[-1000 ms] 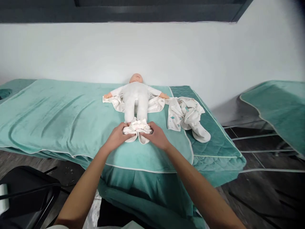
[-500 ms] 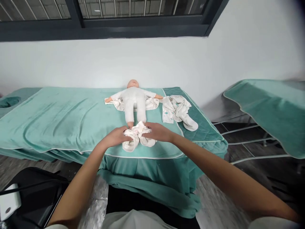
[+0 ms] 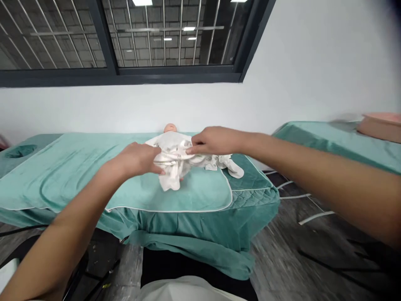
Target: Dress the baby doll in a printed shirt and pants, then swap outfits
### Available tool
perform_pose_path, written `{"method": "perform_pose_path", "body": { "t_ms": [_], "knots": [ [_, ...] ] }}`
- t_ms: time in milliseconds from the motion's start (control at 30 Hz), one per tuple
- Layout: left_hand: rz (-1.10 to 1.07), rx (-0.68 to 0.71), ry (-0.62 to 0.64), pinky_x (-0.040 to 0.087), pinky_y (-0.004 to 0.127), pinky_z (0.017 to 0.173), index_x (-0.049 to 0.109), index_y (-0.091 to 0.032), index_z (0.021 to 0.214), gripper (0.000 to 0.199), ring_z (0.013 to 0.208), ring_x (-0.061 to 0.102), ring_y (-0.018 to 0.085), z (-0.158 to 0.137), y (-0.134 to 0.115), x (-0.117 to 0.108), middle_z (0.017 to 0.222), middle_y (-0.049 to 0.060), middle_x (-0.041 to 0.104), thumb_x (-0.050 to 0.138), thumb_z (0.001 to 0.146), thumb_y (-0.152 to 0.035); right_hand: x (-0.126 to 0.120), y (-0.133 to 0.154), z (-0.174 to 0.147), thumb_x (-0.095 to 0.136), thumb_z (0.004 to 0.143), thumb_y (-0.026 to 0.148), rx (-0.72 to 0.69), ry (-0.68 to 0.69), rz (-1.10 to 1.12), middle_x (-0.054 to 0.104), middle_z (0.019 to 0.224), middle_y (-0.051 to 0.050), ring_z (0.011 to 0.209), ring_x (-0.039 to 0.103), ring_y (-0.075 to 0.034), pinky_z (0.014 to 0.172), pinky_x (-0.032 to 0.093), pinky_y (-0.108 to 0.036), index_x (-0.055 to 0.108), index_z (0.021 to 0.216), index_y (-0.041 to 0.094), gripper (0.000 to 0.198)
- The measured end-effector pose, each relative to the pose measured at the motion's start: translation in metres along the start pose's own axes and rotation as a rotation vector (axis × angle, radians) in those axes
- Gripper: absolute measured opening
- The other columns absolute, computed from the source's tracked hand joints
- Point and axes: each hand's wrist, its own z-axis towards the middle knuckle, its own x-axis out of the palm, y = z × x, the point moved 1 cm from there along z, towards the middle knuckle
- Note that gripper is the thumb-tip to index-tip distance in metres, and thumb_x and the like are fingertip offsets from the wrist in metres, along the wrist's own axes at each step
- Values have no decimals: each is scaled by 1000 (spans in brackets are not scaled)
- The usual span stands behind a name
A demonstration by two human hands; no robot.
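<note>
A baby doll [image 3: 170,139] in white lies on its back on the green-covered bed, its head towards the wall. My left hand [image 3: 140,159] pinches the left side of a white printed baby garment [image 3: 171,169], and my right hand [image 3: 209,141] grips its upper right part. The bunched garment hangs over the doll's lower body, one end drooping towards me. It hides most of the doll's legs and arms; a bit of a foot shows below it. Whether the doll's legs are inside the garment I cannot tell. Another white garment [image 3: 233,167] lies crumpled to the right.
The bed [image 3: 78,171] carries a green blanket with pale edging and has a face hole at the far left. A second green-covered bed [image 3: 328,138] with a pinkish box [image 3: 380,127] stands right. Behind are a white wall and a barred window [image 3: 169,42]. A black chair is at lower left.
Both hands have moved up and away from me, carrying the garment from the doll's feet over its lower body. The garment is now more spread out. The view has tilted up.
</note>
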Motion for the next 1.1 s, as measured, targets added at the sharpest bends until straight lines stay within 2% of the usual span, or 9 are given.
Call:
{"method": "perform_pose_path", "body": {
  "t_ms": [200, 333, 500, 600, 667, 767, 867, 967, 1100],
  "knots": [
    [162, -47, -453, 42, 43, 89, 60, -18, 78, 21, 98, 65, 33, 0, -25, -70, 66, 3, 50, 69, 83, -37, -72, 1, 19, 54, 88, 72, -140, -290, -200, 62, 76, 1, 81, 65, -17, 73, 41, -31, 66, 76, 17, 58],
    [173, -67, -567, 43, 47, 91, 58, -13, 102, 14, 96, 65, 27, -9, -53, -98, 72, -1, 50, 56, 88, -18, -98, -14, 37, 35, 98, 68, -152, -450, -280, 64, 91, 0, 96, 67, -19, 80, 42, -33, 66, 81, 13, 65],
    [75, 4, -551, 41, 47, 90, 56, -10, 101, 17, 101, 65, 27, -12, -63, -112, 78, -2, 48, 46, 88, -15, -116, -11, 29, 40, 99, 63, -193, -393, -297, 65, 100, -2, 102, 66, -22, 83, 45, -36, 66, 87, 11, 59],
    [-111, 85, -417, 45, 40, 85, 59, -13, 94, 14, 96, 65, 25, -7, -53, -113, 85, 0, 54, 62, 82, -20, -118, -1, 17, 43, 100, 61, -174, -420, -270, 66, 105, -2, 105, 65, -24, 85, 46, -37, 66, 93, 13, 54],
    [-250, 111, -345, 48, 36, 79, 60, -15, 91, 23, 92, 65, 23, -1, -40, -112, 89, 1, 56, 73, 77, -26, -117, 9, 10, 39, 101, 60, -169, -457, -265, 66, 106, -1, 106, 65, -23, 87, 46, -38, 66, 97, 14, 54],
    [-346, 34, -453, 50, 37, 77, 61, -15, 92, 29, 95, 66, 24, 6, -18, -108, 90, 3, 54, 72, 82, -40, -111, 29, 0, 32, 102, 61, -210, -457, -300, 66, 106, 0, 108, 64, -23, 88, 44, -39, 66, 101, 14, 58],
    [-376, -68, -563, 50, 38, 75, 62, -14, 90, 31, 95, 66, 25, 4, -14, -106, 87, 5, 54, 63, 90, -45, -107, 51, -11, 32, 102, 60, -247, -397, -343, 66, 99, 1, 105, 65, -22, 87, 43, -39, 67, 102, 14, 58],
    [-375, -28, -376, 49, 34, 72, 65, -16, 84, 33, 88, 65, 23, -6, -30, -107, 81, 5, 57, 66, 85, -49, -107, 64, -23, 39, 102, 56, -239, -351, -337, 67, 90, 0, 97, 65, -21, 83, 43, -36, 69, 98, 15, 50],
    [-233, 9, -138, 41, 29, 61, 64, -20, 71, 36, 71, 59, 20, -16, -42, -108, 71, 3, 59, 69, 76, -56, -114, 55, -36, 50, 98, 54, -161, -279, -317, 68, 84, -3, 87, 64, -20, 76, 44, -35, 70, 88, 18, 42]
  ]
}}
